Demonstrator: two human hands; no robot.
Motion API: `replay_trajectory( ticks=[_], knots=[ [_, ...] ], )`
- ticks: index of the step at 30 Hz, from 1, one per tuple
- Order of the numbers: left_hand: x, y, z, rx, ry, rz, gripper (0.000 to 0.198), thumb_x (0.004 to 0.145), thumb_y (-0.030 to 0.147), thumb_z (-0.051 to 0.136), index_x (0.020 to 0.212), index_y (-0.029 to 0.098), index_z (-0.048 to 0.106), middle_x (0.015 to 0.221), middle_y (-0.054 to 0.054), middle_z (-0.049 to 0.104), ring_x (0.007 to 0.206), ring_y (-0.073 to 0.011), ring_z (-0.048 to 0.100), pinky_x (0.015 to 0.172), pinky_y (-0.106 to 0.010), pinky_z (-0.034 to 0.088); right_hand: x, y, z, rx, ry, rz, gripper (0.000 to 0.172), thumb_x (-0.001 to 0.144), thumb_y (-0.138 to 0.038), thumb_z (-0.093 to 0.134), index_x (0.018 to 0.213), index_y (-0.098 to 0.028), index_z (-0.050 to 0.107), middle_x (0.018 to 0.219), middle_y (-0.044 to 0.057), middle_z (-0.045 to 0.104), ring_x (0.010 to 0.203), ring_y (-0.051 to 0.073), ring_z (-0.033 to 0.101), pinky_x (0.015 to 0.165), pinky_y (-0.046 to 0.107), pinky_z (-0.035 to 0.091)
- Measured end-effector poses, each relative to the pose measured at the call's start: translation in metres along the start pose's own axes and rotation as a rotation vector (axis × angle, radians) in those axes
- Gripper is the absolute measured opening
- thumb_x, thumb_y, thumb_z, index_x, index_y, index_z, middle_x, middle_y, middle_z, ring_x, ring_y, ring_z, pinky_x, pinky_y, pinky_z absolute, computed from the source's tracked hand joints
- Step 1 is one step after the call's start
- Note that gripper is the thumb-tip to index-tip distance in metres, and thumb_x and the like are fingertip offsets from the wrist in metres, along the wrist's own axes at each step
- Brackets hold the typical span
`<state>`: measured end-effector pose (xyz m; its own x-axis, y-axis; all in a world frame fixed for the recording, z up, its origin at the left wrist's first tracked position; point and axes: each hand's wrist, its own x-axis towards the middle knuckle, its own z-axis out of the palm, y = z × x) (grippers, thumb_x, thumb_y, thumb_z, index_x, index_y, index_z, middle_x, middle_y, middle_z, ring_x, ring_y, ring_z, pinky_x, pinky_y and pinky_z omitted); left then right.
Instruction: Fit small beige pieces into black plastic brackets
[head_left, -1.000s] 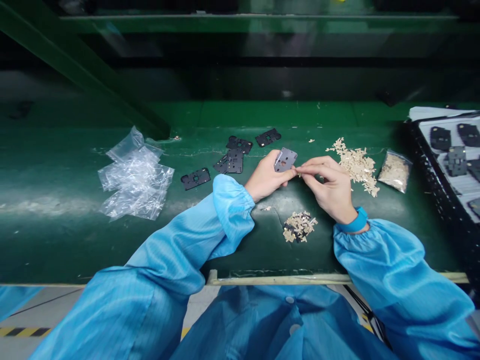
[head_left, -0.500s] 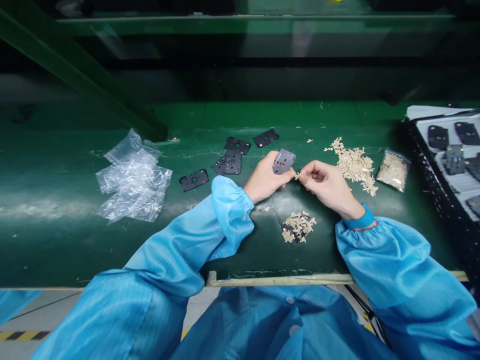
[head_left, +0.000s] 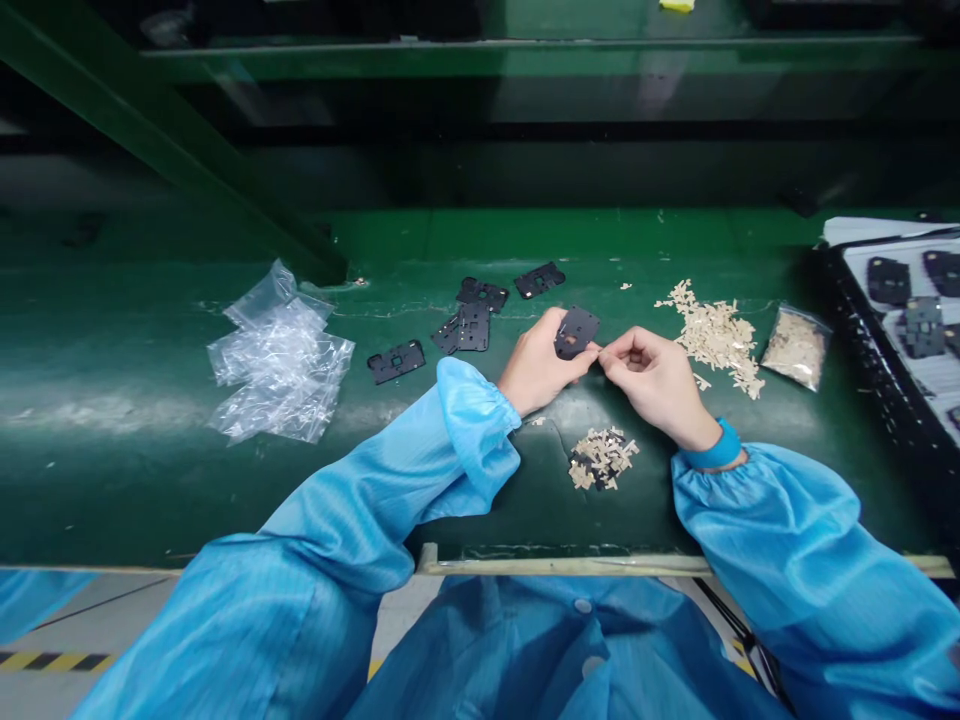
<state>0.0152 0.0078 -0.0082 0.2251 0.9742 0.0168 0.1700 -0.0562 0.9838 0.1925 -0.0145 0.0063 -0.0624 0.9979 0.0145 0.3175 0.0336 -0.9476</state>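
My left hand point(head_left: 536, 368) grips a small dark flat plate point(head_left: 576, 331) with cut-outs, held tilted above the green bench point(head_left: 150, 400). My right hand point(head_left: 654, 380) is curled, thumb and forefinger pinched together right at the plate's right edge; what they hold is too small to name. A little pile of beige slips point(head_left: 601, 457) lies just below my hands. A larger scatter of beige slips point(head_left: 714, 335) lies to the right of my right hand. Both arms wear blue sleeves.
Several loose dark plates point(head_left: 472, 322) lie behind my left hand. Crumpled clear bags point(head_left: 279, 357) sit to the left. A small clear bag of beige bits point(head_left: 796, 349) and a black tray point(head_left: 862, 340) holding dark plates stand at the right. A green beam point(head_left: 165, 150) slants at back left.
The plate in my left hand has tilted, its grey sheen gone dark. My right fingers curled from stretched out into a pinch at its edge. The view shifted slightly.
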Motion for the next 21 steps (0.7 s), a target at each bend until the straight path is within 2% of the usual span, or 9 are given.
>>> replay_trajectory(
  ticks=[5, 13, 17, 21],
  knots=[
    [0.0001, 0.0035, -0.0003, -0.025, 0.009, -0.015, 0.028, 0.08, 0.024, 0.075, 0.099, 0.02, 0.055, 0.076, 0.004, 0.063, 0.051, -0.0069, 0.055, 0.051, -0.021, 0.045, -0.0006, 0.0036, -0.001, 0.01, -0.021, -0.015, 0.015, 0.081, -0.029, 0.074, 0.075, -0.02, 0.064, 0.069, 0.001, 0.067, 0.063, 0.015, 0.058, 0.058, 0.028, 0.044],
    [0.0001, 0.0052, -0.0001, -0.072, -0.003, -0.032, 0.025, 0.081, 0.021, 0.072, 0.096, 0.02, 0.053, 0.074, 0.005, 0.061, 0.048, -0.0067, 0.055, 0.047, -0.021, 0.044, -0.0002, 0.0033, -0.0038, 0.014, -0.034, -0.003, 0.009, 0.078, -0.024, 0.073, 0.075, -0.02, 0.065, 0.07, 0.001, 0.068, 0.064, 0.015, 0.06, 0.06, 0.028, 0.044],
    [-0.0005, 0.0039, -0.0005, 0.023, 0.004, 0.016, 0.026, 0.083, 0.029, 0.074, 0.098, 0.02, 0.055, 0.076, 0.004, 0.063, 0.051, -0.0075, 0.056, 0.052, -0.022, 0.045, -0.0007, 0.0014, -0.0021, -0.006, -0.01, -0.002, 0.011, 0.078, -0.026, 0.071, 0.074, -0.02, 0.064, 0.068, 0.001, 0.066, 0.062, 0.015, 0.058, 0.058, 0.028, 0.043],
    [-0.0015, 0.0037, -0.0011, 0.167, 0.03, 0.097, 0.024, 0.081, 0.028, 0.074, 0.097, 0.02, 0.058, 0.077, 0.002, 0.065, 0.065, -0.0126, 0.063, 0.06, -0.024, 0.047, -0.0021, 0.0015, -0.0013, -0.058, -0.018, -0.008, 0.009, 0.077, -0.024, 0.07, 0.074, -0.02, 0.063, 0.067, 0.001, 0.066, 0.062, 0.016, 0.059, 0.058, 0.029, 0.043]
  ],
)
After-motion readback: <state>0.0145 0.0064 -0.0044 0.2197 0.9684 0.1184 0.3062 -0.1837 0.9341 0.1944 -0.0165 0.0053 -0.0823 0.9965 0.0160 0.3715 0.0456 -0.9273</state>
